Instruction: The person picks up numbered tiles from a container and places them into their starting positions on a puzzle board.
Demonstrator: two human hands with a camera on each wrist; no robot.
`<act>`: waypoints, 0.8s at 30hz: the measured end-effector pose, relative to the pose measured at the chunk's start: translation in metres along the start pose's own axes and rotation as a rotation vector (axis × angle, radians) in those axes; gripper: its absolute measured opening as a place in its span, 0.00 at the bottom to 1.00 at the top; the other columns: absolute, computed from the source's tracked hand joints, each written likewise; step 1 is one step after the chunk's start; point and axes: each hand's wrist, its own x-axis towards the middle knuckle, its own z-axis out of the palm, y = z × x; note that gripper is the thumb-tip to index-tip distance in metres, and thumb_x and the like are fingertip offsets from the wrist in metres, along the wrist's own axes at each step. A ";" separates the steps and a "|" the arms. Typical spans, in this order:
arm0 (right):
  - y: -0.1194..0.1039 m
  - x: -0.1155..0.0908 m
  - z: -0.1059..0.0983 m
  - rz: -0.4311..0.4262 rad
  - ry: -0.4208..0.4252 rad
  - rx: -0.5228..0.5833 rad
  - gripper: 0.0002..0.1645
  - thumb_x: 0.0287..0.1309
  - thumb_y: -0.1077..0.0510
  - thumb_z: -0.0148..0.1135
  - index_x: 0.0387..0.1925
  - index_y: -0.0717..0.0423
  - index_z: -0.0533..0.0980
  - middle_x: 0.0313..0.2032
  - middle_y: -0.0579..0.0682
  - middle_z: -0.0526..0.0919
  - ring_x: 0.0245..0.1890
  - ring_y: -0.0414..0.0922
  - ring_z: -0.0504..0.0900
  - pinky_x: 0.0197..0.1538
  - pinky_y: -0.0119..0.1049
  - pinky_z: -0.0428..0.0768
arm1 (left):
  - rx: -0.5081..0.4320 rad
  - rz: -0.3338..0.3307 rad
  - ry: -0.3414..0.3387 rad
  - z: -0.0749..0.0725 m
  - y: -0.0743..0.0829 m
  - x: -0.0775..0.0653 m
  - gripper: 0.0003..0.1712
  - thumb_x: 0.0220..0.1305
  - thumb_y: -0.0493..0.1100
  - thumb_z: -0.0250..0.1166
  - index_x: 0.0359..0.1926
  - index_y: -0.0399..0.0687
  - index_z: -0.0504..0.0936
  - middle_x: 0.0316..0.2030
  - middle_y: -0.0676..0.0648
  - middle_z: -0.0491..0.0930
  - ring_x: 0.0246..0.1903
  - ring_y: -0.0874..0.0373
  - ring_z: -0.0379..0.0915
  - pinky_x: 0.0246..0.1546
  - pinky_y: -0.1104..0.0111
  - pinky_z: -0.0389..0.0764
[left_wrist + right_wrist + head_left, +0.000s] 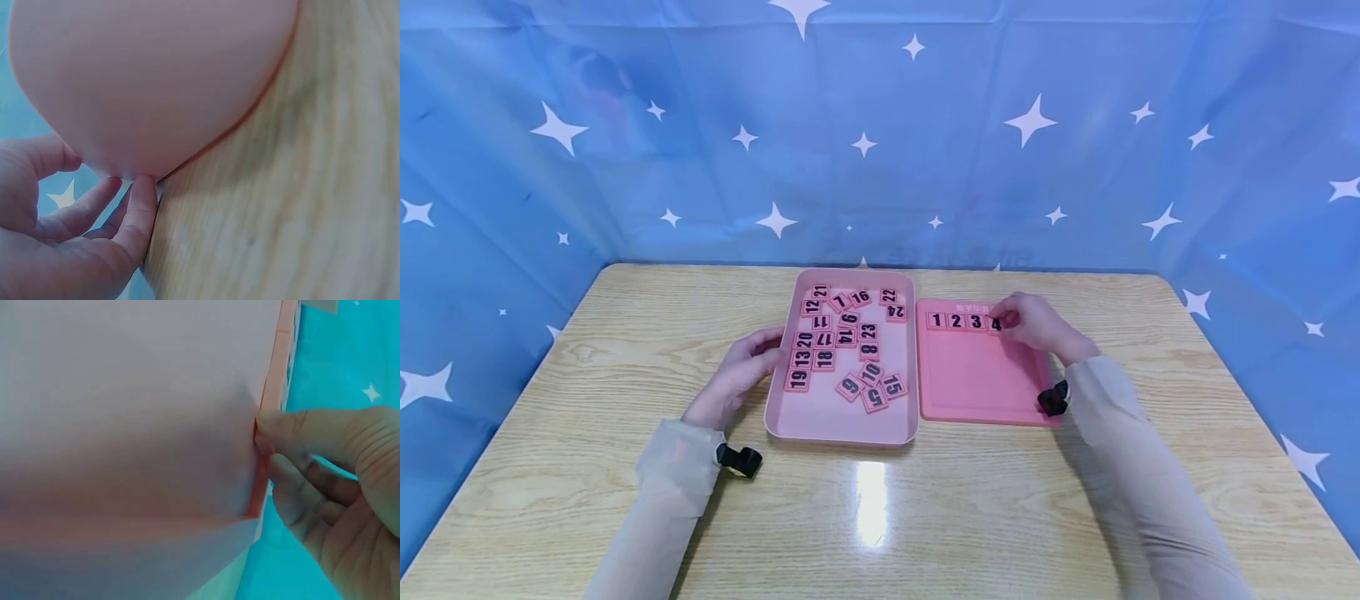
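Note:
My right hand [1033, 323] is over the top edge of a pink square board [981, 375]. Its thumb and fingertips pinch the number 4 tile [995, 323], which lies in line after tiles 1, 2 and 3 [974, 322]. The right wrist view shows that hand [337, 475] at the board's edge, the tile's face not readable there. My left hand [737, 375] rests against the left side of a pink tray [842, 427]. In the left wrist view its fingertips [145, 187] touch the tray's outer wall [150, 81].
Several loose number tiles lie in the tray at various angles, among them 15 [893, 386] and 22 [888, 295]. Tray and board stand side by side on a wooden table [880, 533]. A blue star-patterned cloth [880, 167] hangs behind the table.

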 end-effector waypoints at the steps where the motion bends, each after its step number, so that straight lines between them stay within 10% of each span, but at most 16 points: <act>1: 0.000 0.000 0.000 -0.001 0.004 -0.006 0.18 0.43 0.77 0.62 0.41 0.73 0.78 0.34 0.63 0.77 0.35 0.56 0.77 0.38 0.45 0.78 | 0.001 -0.002 0.001 0.000 0.000 0.000 0.31 0.62 0.31 0.52 0.66 0.30 0.59 0.60 0.32 0.64 0.55 0.47 0.63 0.49 0.74 0.73; 24: -0.003 0.002 0.001 0.132 0.019 0.017 0.07 0.48 0.72 0.65 0.31 0.69 0.75 0.32 0.62 0.80 0.33 0.54 0.78 0.36 0.42 0.78 | 0.021 0.014 0.008 -0.001 0.001 0.000 0.31 0.61 0.31 0.52 0.66 0.30 0.61 0.59 0.32 0.66 0.54 0.48 0.64 0.48 0.73 0.72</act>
